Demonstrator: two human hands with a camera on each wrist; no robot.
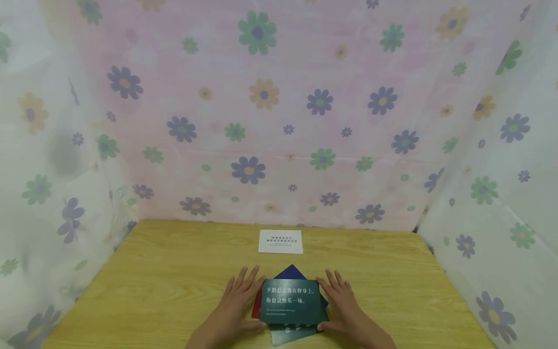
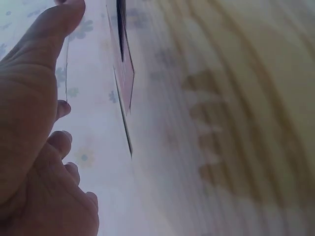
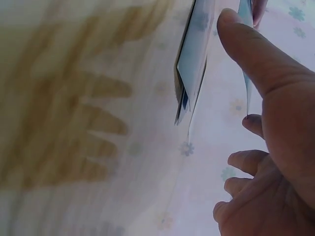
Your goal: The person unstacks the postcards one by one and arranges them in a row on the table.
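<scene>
A dark green card point(image 1: 291, 303) with white Chinese lettering is held level between my two hands. My left hand point(image 1: 233, 306) grips its left side, index fingertip at the far corner and thumb by the near one. On the opposite side, my right hand point(image 1: 348, 310) grips it the same way. Other fingers on both hands fan outward. Beneath lies an overlapping pile: a blue card point(image 1: 291, 272), a red card point(image 1: 256, 309) and another green card point(image 1: 296, 334), mostly covered. In the right wrist view a gap shows between the held card point(image 3: 247, 88) and the pile point(image 3: 192, 54).
A white card point(image 1: 280, 242) with small print lies farther back on the wood-grain table point(image 1: 174, 261). Flower-patterned cloth point(image 1: 287, 111) hangs behind the table and along both sides. Hand shadows fall on the tabletop in both wrist views.
</scene>
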